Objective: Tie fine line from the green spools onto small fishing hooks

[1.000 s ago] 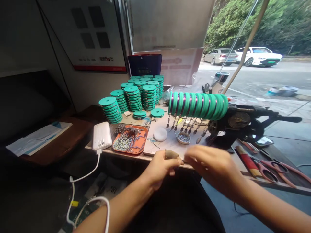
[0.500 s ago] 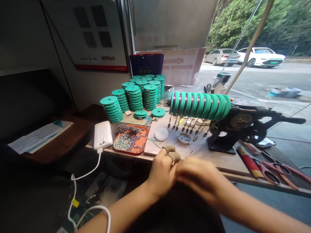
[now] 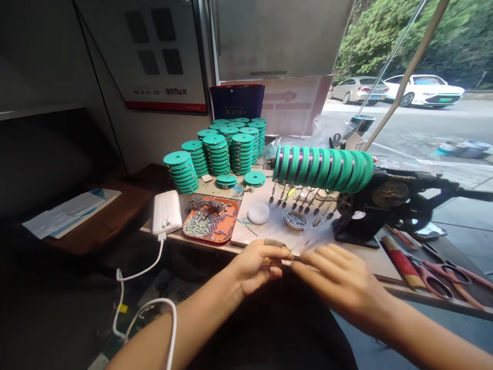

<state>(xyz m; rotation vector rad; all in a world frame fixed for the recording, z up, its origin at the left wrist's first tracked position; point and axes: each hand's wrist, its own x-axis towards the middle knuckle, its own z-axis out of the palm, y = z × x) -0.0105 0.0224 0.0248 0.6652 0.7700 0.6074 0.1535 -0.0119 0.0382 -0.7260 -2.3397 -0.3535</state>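
Just over the table's front edge, my left hand [image 3: 259, 264] is closed in a pinch, with cloth finger covers [image 3: 275, 243] on it. Something thin and small, too fine to name, lies at its fingertips. My right hand [image 3: 339, 275], smeared by motion, meets it there with thumb and fingers drawn together around the same spot. Beyond the hands stand a small bowl of grey beads [image 3: 296, 220] and a round white disc [image 3: 258, 213]. Behind them, a row of green spools [image 3: 323, 167] sits on a black hand-cranked winder [image 3: 389, 198], with swivels and small metal parts hanging below.
Stacks of green spools [image 3: 216, 154] stand at the back. An orange tray [image 3: 230, 226] holds small tubes and metal parts. Left of it lies a white power bank [image 3: 167, 211] with a cable [image 3: 144, 277] crossing my left forearm. Scissors [image 3: 431, 277] and a red-wrapped tool [image 3: 402, 262] lie at right.
My hands were bunched together; now the right hand has drawn slightly right and its fingers have straightened. The left hand has turned so its thumb and fingertips show. The view has shifted slightly.
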